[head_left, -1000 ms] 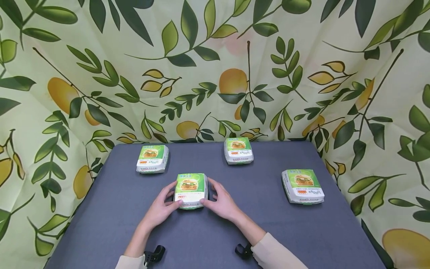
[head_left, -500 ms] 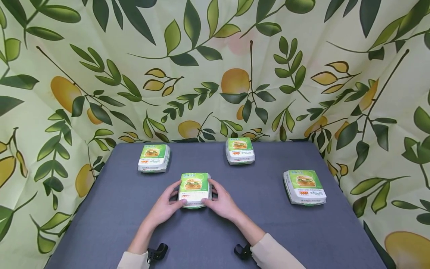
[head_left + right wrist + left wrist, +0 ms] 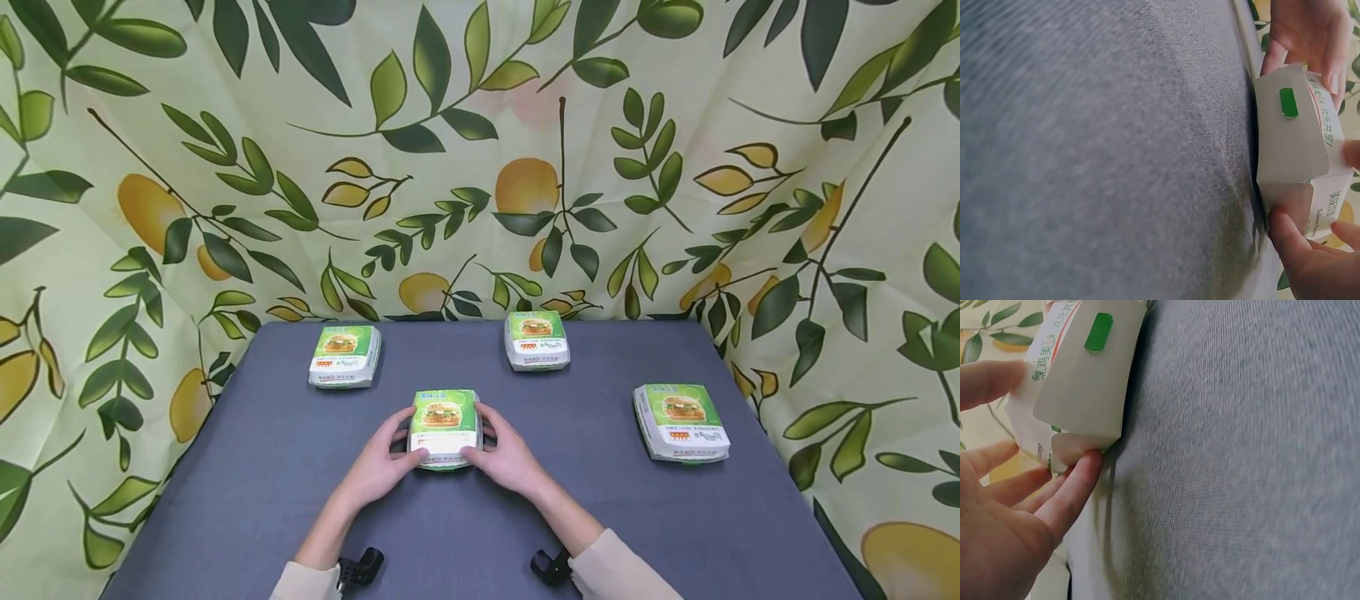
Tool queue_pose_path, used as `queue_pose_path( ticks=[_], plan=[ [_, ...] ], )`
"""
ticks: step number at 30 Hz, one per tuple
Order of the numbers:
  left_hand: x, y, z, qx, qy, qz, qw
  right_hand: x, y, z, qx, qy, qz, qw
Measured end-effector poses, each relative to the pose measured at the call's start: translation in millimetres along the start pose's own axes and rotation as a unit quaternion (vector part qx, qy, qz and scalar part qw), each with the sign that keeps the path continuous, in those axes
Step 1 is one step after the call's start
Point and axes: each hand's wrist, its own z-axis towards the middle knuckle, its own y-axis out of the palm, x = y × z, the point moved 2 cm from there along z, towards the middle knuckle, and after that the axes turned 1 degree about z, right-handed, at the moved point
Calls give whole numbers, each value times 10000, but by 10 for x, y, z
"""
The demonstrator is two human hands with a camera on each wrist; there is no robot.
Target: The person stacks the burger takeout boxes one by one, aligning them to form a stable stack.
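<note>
A green and white burger box [image 3: 442, 425] with a burger picture on its lid sits near the middle of the table, between my two hands. My left hand [image 3: 382, 462] grips its left side, thumb at the front edge of the lid and fingers along the side. On the opposite side my right hand [image 3: 512, 460] holds it the same way. Both wrist views show the box's white front wall [image 3: 1085, 381] with a green tab [image 3: 1288, 102], its base close to the cloth. Fingertips press low on its corners.
Three similar burger boxes stand on the dark grey tablecloth [image 3: 247, 500]: one at back left [image 3: 345, 357], one at back centre [image 3: 537, 342] and one at right [image 3: 681, 423]. A leaf-patterned curtain [image 3: 450, 167] hangs behind the table and along its sides.
Both hands have shifted the held burger box a little to the right, keeping their grip. The other boxes keep their places; the head view has moved slightly.
</note>
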Motion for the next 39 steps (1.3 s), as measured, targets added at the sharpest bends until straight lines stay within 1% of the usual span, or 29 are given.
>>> queue_pose_path(
  ticks=[5,13,23,29,33,39],
  plan=[
    [15,78,-4,-72,-15,81,9999,46,-36,-44,18,53,73,10000],
    [69,158,23,-40,94,134,9999,62,-132,-104,62,102,45,9999],
    [110,303,83,-186,145,152,9996,100,-282,-177,222,286,176,9992],
    [121,364,108,-231,315,145,9991,131,-336,-203,306,352,304,9985],
    [147,397,116,-241,405,142,9988,114,-368,-223,359,348,412,9979],
    [188,458,124,-295,426,94,9986,136,-429,-263,290,409,326,9982]
  ],
)
